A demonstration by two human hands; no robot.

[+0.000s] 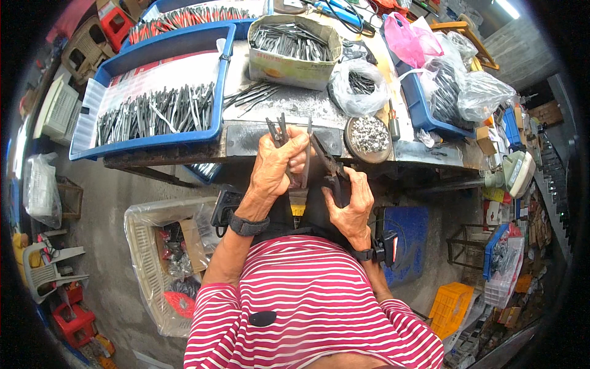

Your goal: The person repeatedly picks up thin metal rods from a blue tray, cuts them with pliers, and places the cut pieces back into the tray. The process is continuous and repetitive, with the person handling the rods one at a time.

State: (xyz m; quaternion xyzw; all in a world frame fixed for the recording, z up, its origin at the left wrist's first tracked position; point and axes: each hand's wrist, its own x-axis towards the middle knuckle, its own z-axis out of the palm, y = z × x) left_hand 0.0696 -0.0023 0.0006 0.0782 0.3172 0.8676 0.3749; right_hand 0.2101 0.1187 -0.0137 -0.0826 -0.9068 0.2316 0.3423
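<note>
At the near edge of the bench, my left hand point(279, 160) is closed around several slim dark metal pieces point(276, 130), whose tips stick up past the fingers. A longer flat grey strip point(308, 150) stands upright beside its fingertips; where its lower end rests is hard to see. My right hand point(351, 206) grips a dark plier-like tool point(330, 166), its narrow end slanting up and left toward that strip. Just beyond the right hand sits a round dish point(367, 139) of small silvery parts. Loose slim metal pieces point(252, 95) lie on the bench beyond my left hand.
A blue tray point(147, 144) of similar pieces stands at left, a cardboard box point(289, 69) of more behind. A plastic bag point(359, 92) and blue bin point(437, 126) with bagged pieces are at right. Below left is a plastic-lined basket point(144, 258); an orange crate point(452, 310) stands lower right.
</note>
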